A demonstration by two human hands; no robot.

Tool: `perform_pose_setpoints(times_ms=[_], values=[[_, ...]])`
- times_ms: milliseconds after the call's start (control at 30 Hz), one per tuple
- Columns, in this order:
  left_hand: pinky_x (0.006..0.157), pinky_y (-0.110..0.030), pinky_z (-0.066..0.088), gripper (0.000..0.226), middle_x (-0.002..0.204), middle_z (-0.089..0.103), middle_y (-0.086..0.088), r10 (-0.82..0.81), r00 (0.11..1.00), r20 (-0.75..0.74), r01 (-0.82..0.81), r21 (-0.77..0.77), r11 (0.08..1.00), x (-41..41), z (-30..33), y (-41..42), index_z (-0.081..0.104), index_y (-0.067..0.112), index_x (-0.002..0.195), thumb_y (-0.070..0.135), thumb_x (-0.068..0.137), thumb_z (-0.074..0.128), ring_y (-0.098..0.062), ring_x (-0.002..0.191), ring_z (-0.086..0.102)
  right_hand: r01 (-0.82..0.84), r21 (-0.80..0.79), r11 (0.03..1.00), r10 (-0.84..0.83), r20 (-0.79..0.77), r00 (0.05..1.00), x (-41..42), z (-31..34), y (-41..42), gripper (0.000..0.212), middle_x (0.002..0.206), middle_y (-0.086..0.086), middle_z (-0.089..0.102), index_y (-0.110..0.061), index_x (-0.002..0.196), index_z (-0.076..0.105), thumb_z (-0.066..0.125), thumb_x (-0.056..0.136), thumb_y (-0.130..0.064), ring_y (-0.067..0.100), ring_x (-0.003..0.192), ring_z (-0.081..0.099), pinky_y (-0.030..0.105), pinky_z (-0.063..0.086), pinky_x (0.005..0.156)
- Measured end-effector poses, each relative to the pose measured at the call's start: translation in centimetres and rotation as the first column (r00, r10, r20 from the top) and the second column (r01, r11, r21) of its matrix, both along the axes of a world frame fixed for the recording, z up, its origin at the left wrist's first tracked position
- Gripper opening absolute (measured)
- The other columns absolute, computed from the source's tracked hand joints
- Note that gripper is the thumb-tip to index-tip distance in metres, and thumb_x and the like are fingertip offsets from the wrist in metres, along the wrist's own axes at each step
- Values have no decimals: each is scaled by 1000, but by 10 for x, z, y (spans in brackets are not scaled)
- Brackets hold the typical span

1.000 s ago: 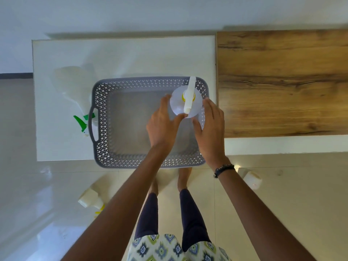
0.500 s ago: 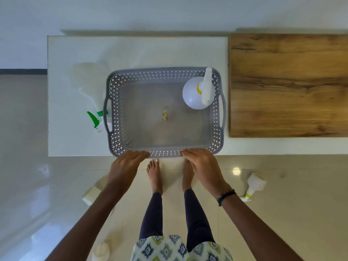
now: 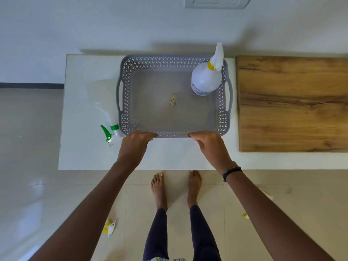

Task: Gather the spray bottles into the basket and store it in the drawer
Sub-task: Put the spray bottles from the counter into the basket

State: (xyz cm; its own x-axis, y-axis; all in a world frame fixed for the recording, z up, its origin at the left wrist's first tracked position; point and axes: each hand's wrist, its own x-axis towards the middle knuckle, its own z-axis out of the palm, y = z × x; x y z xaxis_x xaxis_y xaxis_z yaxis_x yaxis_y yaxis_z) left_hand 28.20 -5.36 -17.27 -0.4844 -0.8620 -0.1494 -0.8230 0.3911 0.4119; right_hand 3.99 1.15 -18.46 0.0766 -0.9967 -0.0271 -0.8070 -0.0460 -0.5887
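Note:
A grey perforated basket (image 3: 170, 61) sits on the white table (image 3: 90, 102). Inside, at its far right corner, a white spray bottle (image 3: 206, 78) with a yellow collar stands upright. A clear spray bottle with a green trigger (image 3: 110, 133) lies on the table, touching the basket's left near corner. My left hand (image 3: 134, 146) and my right hand (image 3: 210, 147) both curl their fingers over the basket's near rim. More bottles lie on the floor: a white and yellow spray bottle (image 3: 109, 226) by my left arm, and another bottle (image 3: 266, 193) mostly hidden behind my right arm.
A wooden top (image 3: 291, 102) adjoins the table on the right. A small scrap (image 3: 172, 101) lies on the basket's floor. The wall runs behind the table. My bare feet (image 3: 159, 187) stand on the tiled floor at the table's front edge.
Both hands let go of the white bottle, left it standing in the basket, and took the near rim. The basket now lies farther from the table's front edge.

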Motion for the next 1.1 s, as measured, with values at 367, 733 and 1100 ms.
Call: perform_pose_setpoints(times_ms=[367, 733, 1100], values=[[64, -34, 57, 23, 88, 77, -6, -13, 998, -69, 15, 33, 999, 11, -2, 12, 76, 15, 96, 4, 76, 74, -28, 76, 73, 34, 58, 998, -34, 2, 999, 10, 5, 16, 22, 101, 4, 75, -9, 104, 74, 71, 83, -3, 18, 94, 71, 20, 49, 90], [82, -31, 48, 22, 114, 58, -12, 678, 674, -295, -717, -40, 696, 45, 9, -6, 55, 6, 110, 16, 91, 58, -21, 100, 49, 122, 102, 987, -125, 22, 992, 44, 26, 9, 44, 127, -1, 62, -18, 128, 56, 51, 93, -43, 14, 117, 54, 30, 41, 99], [97, -39, 31, 44, 103, 66, -16, 710, 694, 121, -720, 140, 680, 68, -22, -56, 60, 3, 105, 41, 84, 62, -33, 112, 49, 129, 66, 990, -140, 205, 969, 123, 16, -25, 29, 118, -2, 65, -17, 123, 60, 46, 99, -27, 12, 108, 58, 36, 49, 92]])
